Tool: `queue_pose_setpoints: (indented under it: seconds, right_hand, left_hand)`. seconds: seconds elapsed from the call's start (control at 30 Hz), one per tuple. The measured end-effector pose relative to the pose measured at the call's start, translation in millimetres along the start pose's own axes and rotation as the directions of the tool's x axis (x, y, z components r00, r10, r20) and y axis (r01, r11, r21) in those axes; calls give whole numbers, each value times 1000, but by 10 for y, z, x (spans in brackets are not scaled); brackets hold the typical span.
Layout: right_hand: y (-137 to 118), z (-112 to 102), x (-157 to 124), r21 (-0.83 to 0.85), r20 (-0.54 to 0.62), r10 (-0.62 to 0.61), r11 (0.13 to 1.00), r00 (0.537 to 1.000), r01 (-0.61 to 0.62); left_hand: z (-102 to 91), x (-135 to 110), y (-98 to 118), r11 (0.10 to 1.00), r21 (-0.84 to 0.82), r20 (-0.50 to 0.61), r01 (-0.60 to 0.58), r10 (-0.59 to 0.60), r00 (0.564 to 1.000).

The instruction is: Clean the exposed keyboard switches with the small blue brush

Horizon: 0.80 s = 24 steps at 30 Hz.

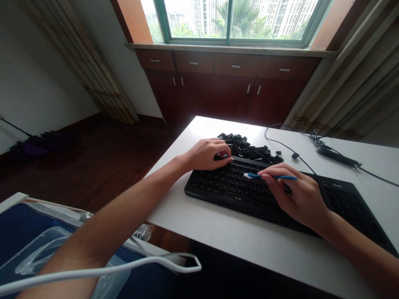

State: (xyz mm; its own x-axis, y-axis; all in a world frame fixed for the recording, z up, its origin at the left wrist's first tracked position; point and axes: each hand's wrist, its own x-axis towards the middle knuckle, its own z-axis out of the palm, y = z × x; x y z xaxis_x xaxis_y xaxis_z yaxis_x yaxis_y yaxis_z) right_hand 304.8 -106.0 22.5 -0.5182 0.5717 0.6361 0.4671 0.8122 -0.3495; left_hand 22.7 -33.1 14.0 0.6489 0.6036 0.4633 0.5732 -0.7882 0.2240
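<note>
1. In front of me is a white table, its near edge running across below my forearms.
2. A black keyboard lies flat on it, set at a slant.
3. Just behind the keyboard's far edge sits a heap of loose black keycaps, with a few strays lying beside it.
4. A thin black cable snakes over the tabletop toward a dark, bar-shaped device at the far right.

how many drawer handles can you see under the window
4, in a row on the drawers under the sill: far left, left of centre, right of centre, far right. None looks hidden.
</note>
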Motion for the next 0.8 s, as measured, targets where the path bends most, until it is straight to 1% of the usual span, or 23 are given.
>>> queue_pose_setpoints:
  seconds: [0.07,0.13,0.23,0.3,0.37,0.43,0.47,0.53,0.57,0.6,0.67,0.73,0.8]
  right_hand:
    - [-19,-7,105,-9,-2,122,992,993,-122]
    - [-40,3,244,-41,40,204,979,978,-202]
    - [-48,69,471,-55,175,238,971,955,-232]
    - [-25,137,609,-79,255,264,964,930,-252]
    - [13,192,729,-86,287,286,958,914,-273]
    - [42,202,838,-141,310,288,956,906,-256]
    - [45,188,892,-211,299,283,951,911,-227]
    - [24,129,999,-378,272,254,915,928,-140]
    - [2,96,1052,-424,273,251,898,929,-118]
    - [-25,66,1101,-426,285,265,896,921,-126]
    - [-74,33,1183,-354,341,294,920,893,-167]
    - [-91,39,1230,-259,356,267,949,896,-179]
    - [-66,61,1239,-183,403,242,966,883,-181]
  left_hand:
    - [-6,-11,-8,1000,-10,2,2,-2,1000]
    - [-9,-21,-13,1000,-18,5,-1,1,1000]
    - [-7,-28,-31,999,-49,-20,8,-9,1000]
    - [-6,-30,-73,997,-58,-77,44,-49,996]
    - [-10,-37,-148,994,-31,-153,103,-107,982]
    - [-20,-50,-242,983,21,-220,185,-176,959]
    - [-26,-58,-287,973,37,-260,228,-211,942]
    - [-33,-74,-355,955,41,-290,292,-269,919]
    - [-34,-80,-375,946,42,-302,321,-294,907]
    - [-32,-83,-386,938,46,-309,343,-313,898]
    - [-21,-85,-388,927,60,-310,370,-335,890]
    - [-8,-79,-376,924,75,-297,376,-340,892]
    - [3,-68,-364,922,79,-283,378,-343,896]
